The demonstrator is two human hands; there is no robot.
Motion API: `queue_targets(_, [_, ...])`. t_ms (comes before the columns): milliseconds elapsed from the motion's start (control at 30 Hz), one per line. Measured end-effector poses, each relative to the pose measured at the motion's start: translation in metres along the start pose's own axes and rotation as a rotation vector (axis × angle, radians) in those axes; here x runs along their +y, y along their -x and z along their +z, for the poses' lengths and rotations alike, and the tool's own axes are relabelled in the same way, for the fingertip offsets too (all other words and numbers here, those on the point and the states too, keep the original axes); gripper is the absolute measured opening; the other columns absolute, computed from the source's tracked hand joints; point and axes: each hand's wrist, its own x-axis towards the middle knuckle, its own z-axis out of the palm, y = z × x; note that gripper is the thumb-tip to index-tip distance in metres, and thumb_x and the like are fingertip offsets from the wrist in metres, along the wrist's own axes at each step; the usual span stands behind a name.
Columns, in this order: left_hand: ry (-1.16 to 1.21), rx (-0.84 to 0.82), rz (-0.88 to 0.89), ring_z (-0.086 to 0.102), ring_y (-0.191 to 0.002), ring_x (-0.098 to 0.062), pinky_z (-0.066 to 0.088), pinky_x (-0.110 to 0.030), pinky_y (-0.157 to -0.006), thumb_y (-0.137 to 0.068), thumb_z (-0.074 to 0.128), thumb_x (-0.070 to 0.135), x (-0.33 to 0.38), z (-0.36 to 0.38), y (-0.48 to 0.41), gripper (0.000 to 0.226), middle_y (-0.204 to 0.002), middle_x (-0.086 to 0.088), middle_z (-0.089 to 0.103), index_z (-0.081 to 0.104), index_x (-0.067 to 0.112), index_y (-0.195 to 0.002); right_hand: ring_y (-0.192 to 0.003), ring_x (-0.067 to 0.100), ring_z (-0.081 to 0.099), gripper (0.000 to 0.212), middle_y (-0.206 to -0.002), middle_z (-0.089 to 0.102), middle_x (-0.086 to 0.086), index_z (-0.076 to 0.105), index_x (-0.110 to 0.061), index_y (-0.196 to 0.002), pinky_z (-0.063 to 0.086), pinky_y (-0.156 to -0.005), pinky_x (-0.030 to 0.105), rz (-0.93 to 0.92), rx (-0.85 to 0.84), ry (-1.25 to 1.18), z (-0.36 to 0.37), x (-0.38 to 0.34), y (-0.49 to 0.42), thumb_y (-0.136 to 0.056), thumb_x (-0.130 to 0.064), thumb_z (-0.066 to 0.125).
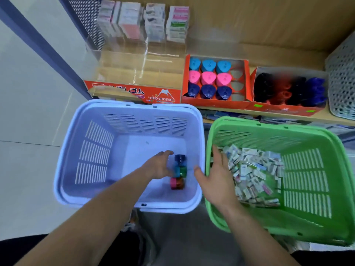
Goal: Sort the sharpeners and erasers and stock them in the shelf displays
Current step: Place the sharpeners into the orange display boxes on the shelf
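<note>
2 forearms [86, 217] low; left hand [159, 167] fingers [166, 153] spread beside sharpeners [180, 169], right hand [217, 181] fingers [218, 158] straight over erasers [253, 173]

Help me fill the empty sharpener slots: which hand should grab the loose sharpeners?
Left: the left hand is in the purple basket beside the sharpeners; the right hand is over erasers in the green basket.

Person, head view. The left hand [159, 167] and right hand [217, 179] are bare. The left forearm [96, 217] and right forearm [259, 237] are uncovered from the wrist to the lower frame edge. Black fabric [19, 246] shows in both lower corners; garment type cannot be determined. Grey fabric [182, 244], smooth and blurred, lies between the forearms and resembles a trouser leg.
</note>
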Motion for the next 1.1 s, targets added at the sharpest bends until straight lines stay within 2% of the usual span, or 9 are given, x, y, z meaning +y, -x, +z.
queue_targets(133, [0.049, -0.032, 0.079, 0.049, -0.128, -0.03, 0.041, -0.028, -0.102, -0.072, 0.089, 0.026, 0.003, 0.022, -0.038, 0.11, -0.145, -0.011, 0.028, 0.021, 0.027, -0.158, -0.143, 0.02, 0.031, 0.085, -0.161, 0.024, 0.003, 0.018, -0.017, -0.16, 0.03, -0.102, 0.023, 0.019, 0.02, -0.01, 0.003, 0.002, -0.003, -0.092, -0.03, 0.067])
queue_targets(233, [0.084, -0.054, 0.121, 0.049, -0.123, -0.026, 0.037, -0.018, -0.1, -0.068, 0.091, 0.02, 0.003, 0.033, -0.052, 0.103, -0.138, -0.01, 0.023, 0.031, 0.026, -0.152, -0.134, 0.013, 0.037, 0.083, -0.155, 0.03, -0.002, 0.024, -0.02, -0.159, 0.03, -0.099, 0.02, 0.029, 0.051, -0.066, 0.007, 0.003, -0.005, -0.09, -0.029, 0.069])
queue_targets(300, [0.088, -0.048, 0.144, 0.05, -0.118, -0.026, 0.042, -0.024, -0.103, -0.064, 0.092, 0.02, 0.003, 0.039, -0.054, 0.097, -0.13, -0.009, 0.026, 0.037, 0.024, -0.144, -0.132, 0.01, 0.036, 0.083, -0.154, 0.03, -0.003, 0.024, -0.02, -0.158, 0.032, -0.098, 0.022, 0.03, 0.054, -0.08, 0.008, 0.004, -0.006, -0.089, -0.029, 0.069])
queue_targets(467, [0.098, -0.047, 0.146, 0.053, -0.096, -0.023, 0.044, -0.023, -0.076, -0.059, 0.093, 0.02, 0.009, 0.043, -0.049, 0.087, -0.12, -0.005, 0.034, 0.037, 0.026, -0.126, -0.132, 0.009, 0.034, 0.083, -0.153, 0.031, -0.003, 0.025, -0.02, -0.158, 0.03, -0.096, 0.021, 0.033, 0.056, -0.082, 0.008, 0.005, -0.006, -0.089, -0.029, 0.07])
queue_targets(633, [0.141, -0.055, 0.104, 0.054, -0.092, -0.022, 0.041, -0.023, -0.063, -0.063, 0.091, 0.02, 0.01, 0.018, -0.029, 0.078, -0.112, -0.004, 0.047, 0.037, 0.026, -0.119, -0.133, 0.02, 0.043, 0.084, -0.153, 0.03, -0.001, 0.022, -0.021, -0.158, 0.038, -0.095, 0.029, 0.013, 0.051, -0.044, 0.006, 0.004, -0.006, -0.089, -0.034, 0.069])
queue_targets(800, [0.164, 0.036, 0.125, 0.058, -0.099, -0.028, 0.053, -0.034, -0.077, -0.062, 0.086, 0.02, 0.013, -0.038, 0.023, 0.081, -0.12, -0.009, 0.053, 0.037, 0.022, -0.128, -0.131, 0.024, 0.045, 0.085, -0.146, 0.034, 0.002, 0.028, -0.019, -0.155, 0.042, -0.097, 0.035, -0.005, 0.104, 0.0, -0.005, -0.009, 0.0, -0.086, -0.042, 0.072])
queue_targets(967, [0.326, 0.209, 0.249, 0.055, -0.1, -0.019, 0.044, -0.005, -0.072, -0.071, 0.087, 0.008, 0.039, -0.086, 0.09, 0.079, -0.118, 0.001, 0.051, 0.039, 0.022, -0.132, -0.124, 0.025, 0.046, 0.064, -0.131, 0.047, 0.006, 0.046, -0.015, -0.144, 0.041, -0.101, 0.038, -0.22, 0.321, 0.003, -0.024, -0.046, -0.003, -0.087, -0.033, 0.07])
queue_targets(1033, [0.419, 0.247, 0.33, 0.06, -0.101, -0.022, 0.052, -0.02, -0.085, -0.067, 0.088, 0.01, 0.054, -0.095, 0.117, 0.082, -0.12, 0.004, 0.052, 0.039, 0.031, -0.129, -0.11, 0.02, 0.055, 0.05, -0.121, 0.055, 0.002, 0.052, -0.017, -0.137, 0.046, -0.095, 0.035, -0.257, 0.261, -0.155, -0.034, -0.065, -0.01, -0.091, -0.028, 0.068])
queue_targets(1100, [0.457, 0.279, 0.395, 0.063, -0.095, -0.019, 0.056, -0.033, -0.085, -0.064, 0.088, 0.013, 0.067, -0.1, 0.142, 0.082, -0.121, 0.007, 0.053, 0.041, 0.037, -0.128, -0.095, 0.017, 0.062, 0.041, -0.111, 0.061, -0.001, 0.055, -0.019, -0.133, 0.05, -0.082, 0.028, -0.205, 0.088, -0.357, -0.045, -0.086, -0.013, -0.095, -0.028, 0.067])
